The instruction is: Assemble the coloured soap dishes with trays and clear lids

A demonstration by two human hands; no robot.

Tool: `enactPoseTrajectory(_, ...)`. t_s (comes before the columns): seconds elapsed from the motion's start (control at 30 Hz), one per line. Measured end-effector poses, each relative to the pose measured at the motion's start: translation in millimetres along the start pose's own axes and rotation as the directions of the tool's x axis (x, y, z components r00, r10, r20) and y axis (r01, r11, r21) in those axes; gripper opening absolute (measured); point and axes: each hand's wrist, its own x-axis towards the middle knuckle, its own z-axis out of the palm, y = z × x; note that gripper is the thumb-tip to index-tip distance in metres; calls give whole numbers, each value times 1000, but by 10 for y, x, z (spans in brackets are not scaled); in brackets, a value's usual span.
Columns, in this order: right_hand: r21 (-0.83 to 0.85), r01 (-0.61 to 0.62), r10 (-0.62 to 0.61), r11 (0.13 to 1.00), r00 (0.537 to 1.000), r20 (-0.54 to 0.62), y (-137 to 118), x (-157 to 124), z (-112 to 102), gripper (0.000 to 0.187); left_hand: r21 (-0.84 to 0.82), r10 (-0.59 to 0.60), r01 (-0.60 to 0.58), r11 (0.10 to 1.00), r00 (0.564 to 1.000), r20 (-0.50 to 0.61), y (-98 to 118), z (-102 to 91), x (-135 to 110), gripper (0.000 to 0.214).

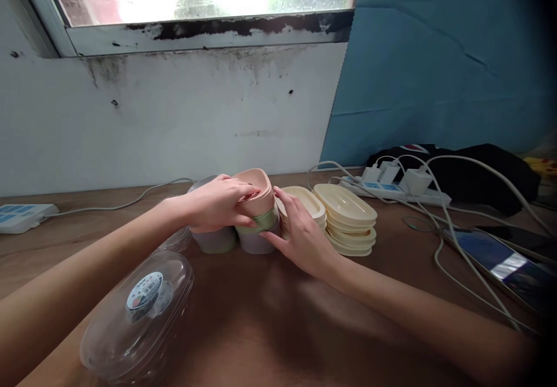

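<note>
A stack of nested oval containers stands on the wooden table (261, 317): a pink container (260, 192) on top, a green one (261, 222) under it, a pale lilac one (256, 243) at the bottom. My left hand (215, 204) is closed over the pink container's rim from the left. My right hand (302, 233) presses its fingers against the stack's right side at the green container. Another pale container (213, 241) sits just left of the stack, partly hidden by my left hand.
Two stacks of cream oval lids (348, 219) lie right of my hands. Clear plastic covers (139, 317) sit at front left. A power strip with chargers (391, 187), trailing cables, a phone (500, 262) and dark cloth are at right. Another power strip (24, 216) is at far left.
</note>
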Motion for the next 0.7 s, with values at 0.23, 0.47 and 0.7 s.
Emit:
enactPoseTrajectory(0.23, 122, -50, 49, 991, 999, 18, 5, -29, 22, 76, 55, -5, 1, 998, 997, 74, 8, -17, 101, 26)
enactPoseTrajectory(0.47, -33, 74, -73, 997, 997, 41, -139, -249, -251, 65, 268, 93, -48, 962, 983, -157, -22, 66, -151, 45)
enactPoseTrajectory(0.7, 113, 430, -442, 896, 830, 341, -706, -1749, 128, 33, 272, 228, -135, 953, 910, -347, 284, 416, -966, 63)
